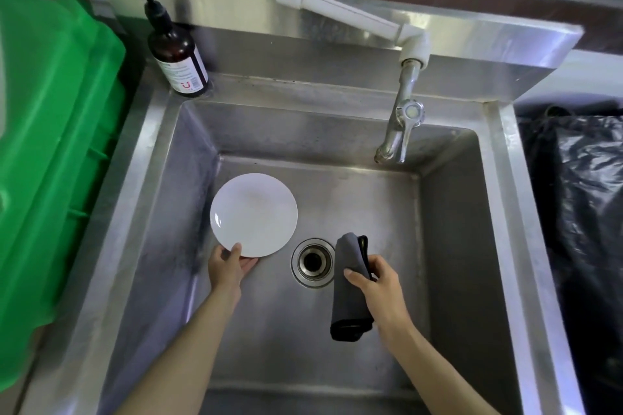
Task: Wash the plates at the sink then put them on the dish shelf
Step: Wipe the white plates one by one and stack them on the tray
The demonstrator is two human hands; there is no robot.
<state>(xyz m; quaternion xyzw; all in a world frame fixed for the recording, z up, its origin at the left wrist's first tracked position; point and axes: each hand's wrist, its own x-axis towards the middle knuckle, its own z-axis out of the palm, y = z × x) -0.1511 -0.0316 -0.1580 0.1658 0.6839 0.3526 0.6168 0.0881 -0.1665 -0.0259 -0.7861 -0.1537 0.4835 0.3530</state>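
Person's left hand (226,267) pinches near rim of white plate (253,214) by sink's (448,246) left wall; right hand (377,283) grips folded grey cloth (349,293) right of drain (313,262), plate lying far-left of cloth.

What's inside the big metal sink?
A white plate held by the left hand, a gray cloth gripped by the right hand, and the drain. Under the plate is hidden.
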